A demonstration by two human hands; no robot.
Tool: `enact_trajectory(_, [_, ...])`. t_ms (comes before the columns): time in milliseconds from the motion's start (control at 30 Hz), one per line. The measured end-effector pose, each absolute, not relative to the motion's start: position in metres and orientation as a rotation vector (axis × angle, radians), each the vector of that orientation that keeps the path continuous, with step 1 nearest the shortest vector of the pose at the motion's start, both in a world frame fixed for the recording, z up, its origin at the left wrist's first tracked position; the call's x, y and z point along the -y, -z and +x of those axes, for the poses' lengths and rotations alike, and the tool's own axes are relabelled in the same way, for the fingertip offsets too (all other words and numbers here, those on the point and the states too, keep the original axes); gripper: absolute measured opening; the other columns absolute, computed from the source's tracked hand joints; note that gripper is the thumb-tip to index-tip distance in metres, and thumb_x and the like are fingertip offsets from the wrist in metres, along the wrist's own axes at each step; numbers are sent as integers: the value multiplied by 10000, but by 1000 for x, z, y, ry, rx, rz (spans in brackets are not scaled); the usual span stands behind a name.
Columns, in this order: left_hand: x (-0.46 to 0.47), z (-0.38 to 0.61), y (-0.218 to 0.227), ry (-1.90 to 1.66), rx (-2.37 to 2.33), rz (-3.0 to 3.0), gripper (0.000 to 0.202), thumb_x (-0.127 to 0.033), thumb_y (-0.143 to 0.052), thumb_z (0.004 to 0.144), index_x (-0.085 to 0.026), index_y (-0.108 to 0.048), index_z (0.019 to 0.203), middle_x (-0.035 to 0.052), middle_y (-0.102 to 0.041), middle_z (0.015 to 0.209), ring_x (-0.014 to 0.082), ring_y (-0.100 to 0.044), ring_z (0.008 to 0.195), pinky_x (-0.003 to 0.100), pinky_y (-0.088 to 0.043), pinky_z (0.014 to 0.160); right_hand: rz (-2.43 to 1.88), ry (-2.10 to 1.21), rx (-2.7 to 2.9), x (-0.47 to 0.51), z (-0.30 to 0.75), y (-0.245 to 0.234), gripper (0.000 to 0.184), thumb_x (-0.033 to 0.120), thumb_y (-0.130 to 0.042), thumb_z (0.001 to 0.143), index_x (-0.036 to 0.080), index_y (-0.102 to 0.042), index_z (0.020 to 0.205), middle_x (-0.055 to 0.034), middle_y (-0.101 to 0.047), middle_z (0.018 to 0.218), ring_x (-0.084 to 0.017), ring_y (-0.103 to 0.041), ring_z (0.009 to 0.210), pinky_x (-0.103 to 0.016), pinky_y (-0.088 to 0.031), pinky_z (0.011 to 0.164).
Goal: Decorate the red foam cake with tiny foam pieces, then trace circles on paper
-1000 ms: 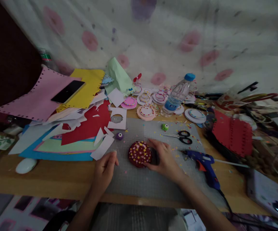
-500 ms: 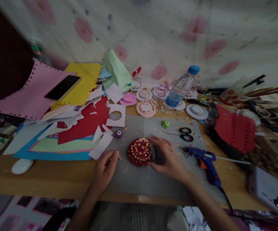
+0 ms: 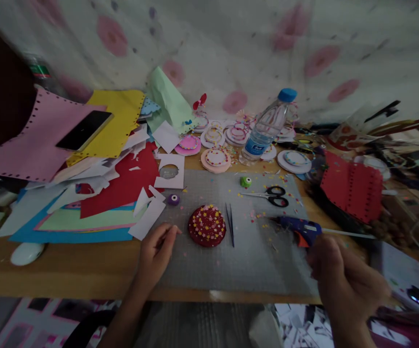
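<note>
Red dome (image 3: 207,227), lower centre, already bears many stars (image 3: 209,223); whether it is finished is unclear; left hand (image 3: 157,247) curls beside it; blurred right hand (image 3: 347,278), lower right, bends near the glue gun (image 3: 300,228); I cannot tell if either grasps anything.

**Starry Red Cake-Shaped Piece (image 3: 207,227) Sitting Upright**

The dark red piece is standing flat on the grey mat (image 3: 209,270), its round layers narrowing upward, with yellow and pink stars (image 3: 205,218) dotting them. To its right, a blue glue gun (image 3: 296,224) is lying sideways, its nozzle pointing left, a pale glue stick (image 3: 351,233) protruding behind.
</note>
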State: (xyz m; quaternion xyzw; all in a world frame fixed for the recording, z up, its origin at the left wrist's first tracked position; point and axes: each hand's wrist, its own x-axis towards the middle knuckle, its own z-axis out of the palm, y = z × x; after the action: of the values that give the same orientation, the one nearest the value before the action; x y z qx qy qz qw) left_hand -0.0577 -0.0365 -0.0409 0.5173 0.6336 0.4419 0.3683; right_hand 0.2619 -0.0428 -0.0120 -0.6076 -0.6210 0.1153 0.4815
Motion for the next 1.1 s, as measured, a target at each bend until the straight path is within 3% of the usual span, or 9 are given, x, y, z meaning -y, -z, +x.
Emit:
enact_trajectory(100, [38, -58, 39, -1107, -1627, 1354, 264, -354, -539, 932, -189, -672, 775, -71, -405, 491, 90, -394, 425, 199, -327, 427, -1303, -292, 1822, 53, 250, 14, 266, 149, -531, 952, 215, -603, 705, 21, -542, 598, -134, -533, 561, -295, -415, 593])
enact_trajectory(200, [40, -59, 39, -1090, -1633, 1377, 246, -346, -558, 927, -190, -698, 798, -53, -485, 541, 86, -415, 445, 199, -342, 440, -1119, -316, 2178, 50, 232, 21, 129, 120, -557, 934, 191, -663, 950, -6, -639, 720, -160, -590, 699, -324, -443, 718])
enact_trajectory(333, [42, -59, 39, -1095, -1650, 1403, 214, -337, -574, 926, -199, -735, 903, -30, -594, 639, 86, -443, 489, 196, -362, 467, -1164, -325, 2276, 39, 222, 27, 187, 139, -557, 955, 168, -637, 1121, -31, -644, 825, -174, -577, 776, -330, -412, 731])
enact_trajectory(533, [45, -56, 40, -1061, -1631, 1529, 275, -334, -583, 927, -205, -753, 1099, -27, -618, 621, 105, -473, 512, 203, -400, 493, -1216, -268, 2173, 28, 219, 18, 177, 153, -553, 960, 191, -649, 1103, -1, -582, 734, -165, -544, 706, -319, -381, 682])
enact_trajectory(700, [44, -57, 41, -1030, -1633, 1546, 297, -339, -574, 931, -213, -752, 1131, -25, -610, 579, 122, -500, 512, 216, -419, 491, -1213, -285, 2145, 26, 210, 12, 196, 141, -559, 947, 216, -675, 1086, 7, -590, 703, -155, -550, 662, -317, -386, 652])
enact_trajectory(967, [35, -56, 50, -959, -1577, 1469, 430, -381, -570, 934, -204, -651, 1317, -36, -593, 564, 132, -505, 474, 230, -441, 460, -1260, -325, 2186, 20, 212, 14, 138, 187, -551, 965, 195, -682, 1006, -2, -604, 699, -163, -564, 676, -317, -383, 656])
enact_trajectory(1100, [33, -55, 51, -940, -1521, 1450, 443, -371, -555, 943, -213, -624, 1350, -20, -627, 579, 159, -577, 522, 245, -492, 497, -1293, -370, 2209, 15, 207, 16, 162, 204, -542, 974, 189, -685, 1048, -25, -623, 769, -174, -573, 728, -329, -395, 695])
